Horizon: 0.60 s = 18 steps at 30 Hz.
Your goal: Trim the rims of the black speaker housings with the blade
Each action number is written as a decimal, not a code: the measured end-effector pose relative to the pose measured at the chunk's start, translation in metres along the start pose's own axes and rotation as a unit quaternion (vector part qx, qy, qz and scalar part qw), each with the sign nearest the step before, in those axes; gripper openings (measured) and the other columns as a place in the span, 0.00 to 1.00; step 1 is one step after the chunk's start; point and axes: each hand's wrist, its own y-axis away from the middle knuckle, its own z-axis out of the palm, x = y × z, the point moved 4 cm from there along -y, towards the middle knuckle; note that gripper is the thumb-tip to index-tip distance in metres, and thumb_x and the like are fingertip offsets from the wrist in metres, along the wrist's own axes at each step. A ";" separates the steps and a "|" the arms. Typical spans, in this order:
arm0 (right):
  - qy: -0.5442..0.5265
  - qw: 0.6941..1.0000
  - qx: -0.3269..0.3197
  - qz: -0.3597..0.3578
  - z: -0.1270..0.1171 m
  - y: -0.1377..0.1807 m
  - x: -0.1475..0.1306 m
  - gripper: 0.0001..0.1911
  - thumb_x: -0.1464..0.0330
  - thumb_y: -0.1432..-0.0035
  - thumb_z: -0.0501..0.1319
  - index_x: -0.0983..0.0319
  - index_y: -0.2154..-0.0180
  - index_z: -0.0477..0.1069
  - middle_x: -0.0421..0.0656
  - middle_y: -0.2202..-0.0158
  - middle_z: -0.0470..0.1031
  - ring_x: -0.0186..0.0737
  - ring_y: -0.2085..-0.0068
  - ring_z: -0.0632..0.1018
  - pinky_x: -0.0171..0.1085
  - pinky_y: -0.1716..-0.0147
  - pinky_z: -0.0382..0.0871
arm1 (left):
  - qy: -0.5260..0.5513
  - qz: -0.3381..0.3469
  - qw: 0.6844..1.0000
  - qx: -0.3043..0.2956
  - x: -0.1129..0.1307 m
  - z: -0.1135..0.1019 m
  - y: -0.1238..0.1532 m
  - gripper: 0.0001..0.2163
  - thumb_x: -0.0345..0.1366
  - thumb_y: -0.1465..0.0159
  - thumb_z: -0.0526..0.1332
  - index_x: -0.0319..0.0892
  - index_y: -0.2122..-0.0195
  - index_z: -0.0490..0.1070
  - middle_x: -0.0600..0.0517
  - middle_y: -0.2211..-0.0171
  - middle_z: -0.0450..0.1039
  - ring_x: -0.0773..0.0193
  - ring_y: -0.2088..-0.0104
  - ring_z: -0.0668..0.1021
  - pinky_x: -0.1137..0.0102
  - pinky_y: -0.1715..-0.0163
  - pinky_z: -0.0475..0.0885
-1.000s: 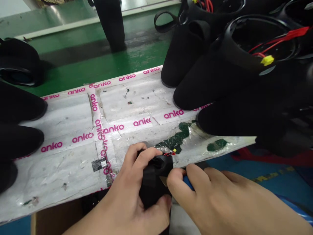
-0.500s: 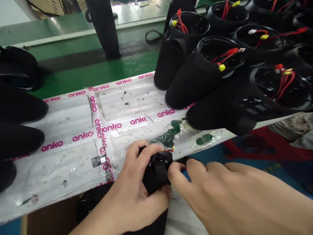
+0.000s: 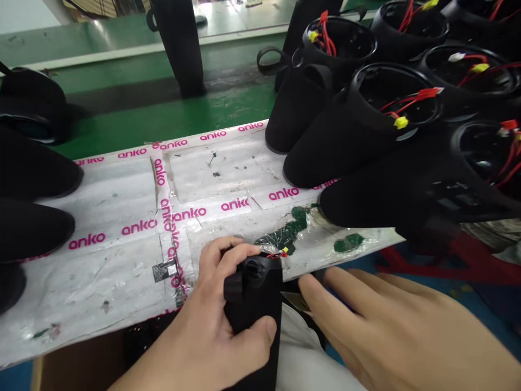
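Two hands: at table's near edge
left hand (image 3: 211,320): fingers wrapped round black speaker shell (image 3: 254,296)
right hand (image 3: 391,331): fingers loosely spread, beside shell
tape (image 3: 191,213): "anko", pink
table (image 3: 101,282): open middle, shells crowd both sides

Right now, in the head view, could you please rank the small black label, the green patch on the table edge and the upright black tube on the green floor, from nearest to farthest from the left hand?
1. Small black label, just left of the left hand.
2. Green patch, to the right on the table edge.
3. Upright black tube, far behind on the floor.
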 end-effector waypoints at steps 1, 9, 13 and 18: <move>-0.010 1.000 0.018 0.010 0.003 -0.010 -0.002 0.14 0.77 0.29 0.47 0.56 0.52 0.67 0.36 0.72 0.72 0.39 0.77 0.74 0.43 0.77 0.62 | -0.018 -0.019 1.000 0.003 -0.002 0.000 0.003 0.41 0.37 0.38 0.72 0.72 0.30 0.54 0.50 0.29 0.49 0.36 0.26 0.64 0.41 0.38 0.78; -0.087 0.995 0.049 0.024 0.031 -0.015 -0.002 0.16 0.59 0.16 0.42 0.56 0.55 0.63 0.33 0.72 0.72 0.37 0.78 0.77 0.40 0.78 0.63 | -0.046 -0.093 0.993 -0.052 0.007 -0.021 -0.002 0.44 0.46 0.39 0.75 0.61 0.24 0.57 0.46 0.23 0.57 0.34 0.24 0.63 0.33 0.27 0.62; -0.038 0.996 0.075 0.004 0.017 -0.013 -0.001 0.13 0.68 0.19 0.44 0.57 0.54 0.66 0.35 0.74 0.71 0.41 0.77 0.74 0.43 0.76 0.61 | -0.042 -0.074 0.991 -0.106 0.015 -0.025 -0.012 0.48 0.32 0.44 0.73 0.71 0.25 0.58 0.56 0.24 0.61 0.42 0.26 0.71 0.42 0.28 0.67; 0.032 0.998 0.045 -0.032 0.007 -0.012 0.006 0.09 0.74 0.26 0.51 0.58 0.52 0.67 0.37 0.71 0.74 0.45 0.74 0.75 0.46 0.70 0.62 | -0.081 -0.060 0.989 -0.106 0.016 -0.017 -0.014 0.52 0.26 0.48 0.70 0.75 0.25 0.57 0.59 0.20 0.55 0.38 0.23 0.65 0.39 0.28 0.65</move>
